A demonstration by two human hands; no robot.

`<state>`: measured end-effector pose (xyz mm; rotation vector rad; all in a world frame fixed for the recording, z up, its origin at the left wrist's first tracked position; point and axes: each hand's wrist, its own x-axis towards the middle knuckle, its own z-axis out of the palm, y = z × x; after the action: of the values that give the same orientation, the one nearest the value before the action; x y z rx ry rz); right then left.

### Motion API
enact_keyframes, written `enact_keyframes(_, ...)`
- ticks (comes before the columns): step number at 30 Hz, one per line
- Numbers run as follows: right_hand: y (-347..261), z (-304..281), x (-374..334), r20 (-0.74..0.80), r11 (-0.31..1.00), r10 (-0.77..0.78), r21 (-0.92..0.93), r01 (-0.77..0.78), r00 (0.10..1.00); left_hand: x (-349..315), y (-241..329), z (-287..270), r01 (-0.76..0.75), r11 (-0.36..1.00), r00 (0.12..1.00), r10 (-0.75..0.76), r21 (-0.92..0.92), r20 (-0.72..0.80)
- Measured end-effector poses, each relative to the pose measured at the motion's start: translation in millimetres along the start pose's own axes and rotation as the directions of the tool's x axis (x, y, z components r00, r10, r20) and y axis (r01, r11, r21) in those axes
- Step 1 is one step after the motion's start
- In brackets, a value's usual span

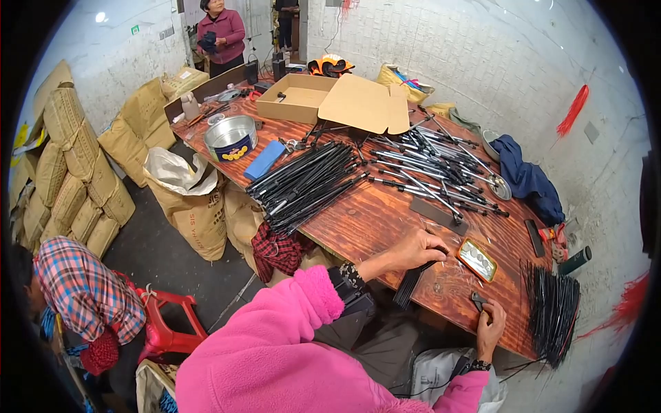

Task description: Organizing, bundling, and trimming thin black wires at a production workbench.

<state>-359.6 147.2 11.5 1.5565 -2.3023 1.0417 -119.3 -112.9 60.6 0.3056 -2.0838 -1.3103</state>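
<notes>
Strand bundle (553,313) at 4 o'clock from L hand (413,250) prob left to do; done qty unclear. R hand (491,323) clamped on pliers (476,300); L hand over black strips (410,286), can't tell grip.

The desk (365,220) before me is glossy wood, the round tin (232,138) smooth, shiny metal, the open box (289,110) matt cardboard. Those black strands (410,283) look like plastic; that pink sleeve (282,313) is fuzzy cloth.
</notes>
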Motion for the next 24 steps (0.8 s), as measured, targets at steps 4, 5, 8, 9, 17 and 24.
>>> enact_keyframes(4,-23.5,15.6,30.1,-0.098,0.998,0.033,0.050,-0.028,0.995,-2.3,-1.2,-3.6,-0.017,1.000,1.000,0.017,0.007,-0.021)
enact_keyframes(5,-34.0,21.7,45.6,-0.077,0.997,0.022,0.070,-0.016,0.997,-2.7,-2.3,-3.1,-0.030,1.000,0.999,0.030,-0.002,-0.025)
enact_keyframes(8,-53.4,41.9,86.2,-0.057,0.998,-0.021,0.051,0.024,0.998,-4.6,-2.9,-0.9,-0.053,0.999,0.997,0.053,-0.004,-0.047)
enact_keyframes(9,-56.2,51.9,98.8,-0.063,0.999,-0.044,0.005,0.044,0.997,-4.9,-1.2,0.4,-0.055,0.998,0.998,0.055,-0.007,-0.043)
enact_keyframes(17,-24.3,94.3,120.1,-0.102,0.991,-0.025,-0.134,0.011,0.994,-4.6,1.8,4.4,-0.050,0.998,0.998,0.048,-0.029,-0.041)
enact_keyframes(24,-13.6,81.5,117.2,-0.042,0.999,-0.040,-0.027,0.039,0.998,1.1,-1.5,3.7,-0.053,0.998,0.997,0.054,0.021,-0.048)
